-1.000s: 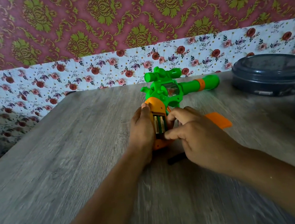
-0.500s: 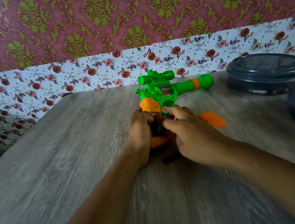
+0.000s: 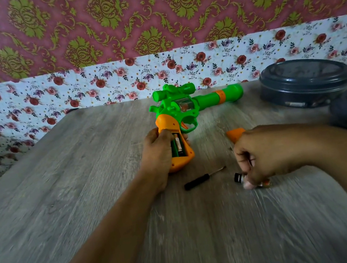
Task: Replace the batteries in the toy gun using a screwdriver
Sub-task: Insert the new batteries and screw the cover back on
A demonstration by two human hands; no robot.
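the left hand [image 3: 158,151] gripped the toy gun [image 3: 184,112] by its orange grip mid-worktop [image 3: 81,192], one battery [image 3: 178,145] showing in the open bay. the right hand [image 3: 263,154] pinched a loose battery [image 3: 238,177] to the right: small, smooth, likely to roll. the screwdriver [image 3: 203,178] lay between; grey lidded tubs [image 3: 304,82] sat far right.

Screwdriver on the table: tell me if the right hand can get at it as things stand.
Probably yes. The screwdriver lies bare on the table, nothing on it, just beside the right hand. But that hand already pinches a battery, so it would likely have to put that down first.
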